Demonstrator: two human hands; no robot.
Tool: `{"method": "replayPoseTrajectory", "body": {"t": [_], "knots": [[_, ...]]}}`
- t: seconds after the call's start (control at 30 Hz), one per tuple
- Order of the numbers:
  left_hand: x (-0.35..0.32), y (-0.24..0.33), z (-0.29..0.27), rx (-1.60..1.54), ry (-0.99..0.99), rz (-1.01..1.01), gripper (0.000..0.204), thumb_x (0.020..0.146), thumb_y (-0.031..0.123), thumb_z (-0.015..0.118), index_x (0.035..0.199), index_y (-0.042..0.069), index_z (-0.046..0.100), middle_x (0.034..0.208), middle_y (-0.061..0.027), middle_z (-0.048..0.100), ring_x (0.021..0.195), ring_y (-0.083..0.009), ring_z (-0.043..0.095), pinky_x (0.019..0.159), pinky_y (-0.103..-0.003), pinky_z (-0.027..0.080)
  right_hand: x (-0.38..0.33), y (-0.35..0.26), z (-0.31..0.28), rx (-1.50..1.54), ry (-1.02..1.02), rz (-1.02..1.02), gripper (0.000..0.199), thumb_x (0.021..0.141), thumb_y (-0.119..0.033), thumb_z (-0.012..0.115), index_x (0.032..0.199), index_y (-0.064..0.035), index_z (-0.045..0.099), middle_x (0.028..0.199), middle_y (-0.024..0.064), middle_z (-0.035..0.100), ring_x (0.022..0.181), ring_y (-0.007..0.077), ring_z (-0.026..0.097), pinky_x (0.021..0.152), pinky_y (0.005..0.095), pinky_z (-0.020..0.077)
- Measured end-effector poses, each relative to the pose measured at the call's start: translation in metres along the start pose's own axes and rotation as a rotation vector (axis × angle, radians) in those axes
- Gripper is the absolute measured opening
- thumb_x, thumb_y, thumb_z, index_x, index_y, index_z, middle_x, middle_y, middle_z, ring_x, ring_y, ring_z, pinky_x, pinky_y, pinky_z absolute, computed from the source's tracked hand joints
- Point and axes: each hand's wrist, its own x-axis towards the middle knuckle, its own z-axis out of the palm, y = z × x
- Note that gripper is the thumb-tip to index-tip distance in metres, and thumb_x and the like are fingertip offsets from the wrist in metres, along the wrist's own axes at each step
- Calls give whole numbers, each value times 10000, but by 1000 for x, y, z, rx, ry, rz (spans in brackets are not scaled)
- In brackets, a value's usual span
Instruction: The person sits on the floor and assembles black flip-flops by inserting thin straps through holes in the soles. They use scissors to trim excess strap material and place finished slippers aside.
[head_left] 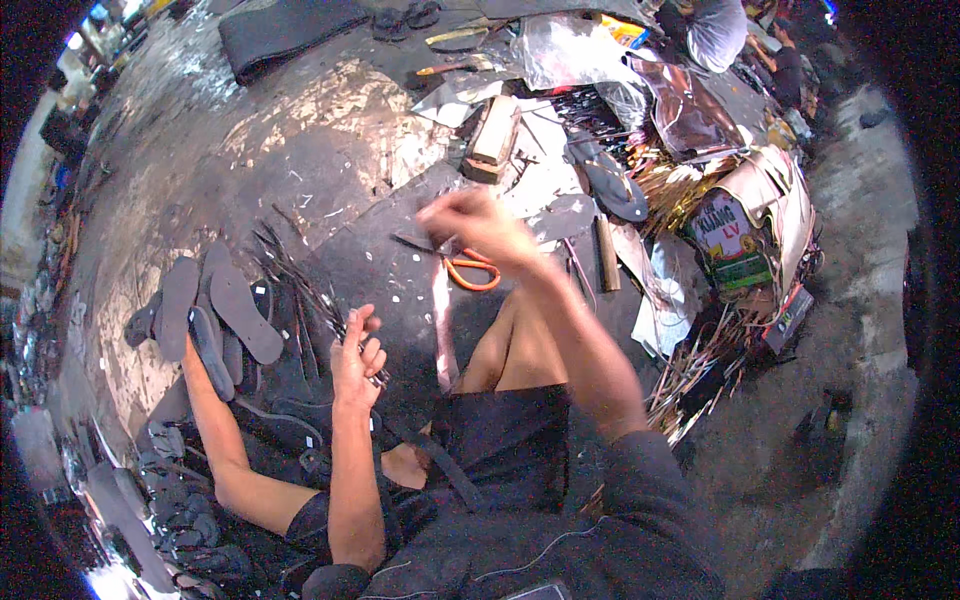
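Evidently, the left hand (355, 365) grips thin dark strips (322, 302) (right hand (480, 225) blurred, grip unclear).

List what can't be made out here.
Head view:
- Right hand: motion blur hides its fingers and whether it holds anything.
- Strips: gripped stretch hidden by the left hand.
- Soles: those underneath partly covered by those on top.
- Boxy thing: cut off by the lower edge, kind unclear.

Worn grey floor (335, 185): black sheet (290, 38) far side, orange-handled scissors (476, 288) mid, grey soles (243, 312) left.
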Motion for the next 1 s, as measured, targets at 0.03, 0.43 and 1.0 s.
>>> {"method": "replayPoseTrajectory", "body": {"t": [0.03,0.43,1.0], "knots": [[-2,3,5,25,10,46,396,1062,395,653,1146,9,661,666,74,502,459,-14,279,398,-219,242,1,5,33,-48,-91,48,324,939,-303,763,1022,9,799,833,91,774,743,146,715,663,336,564],[12,-38,-37,66,350,-32,257,1044,262,692,946,25,689,714,9,591,537,-81,484,461,-276,372,-58,94,163,-92,272,76,316,956,-283,729,1023,25,715,820,190,725,751,297,721,710,449,555],[-6,-20,-33,46,-19,-261,324,1085,377,587,1226,88,627,1017,-83,730,841,-179,713,675,-353,619,-18,69,143,-274,85,32,306,950,-257,728,1102,9,728,1001,242,762,932,397,755,813,454,587]]}}
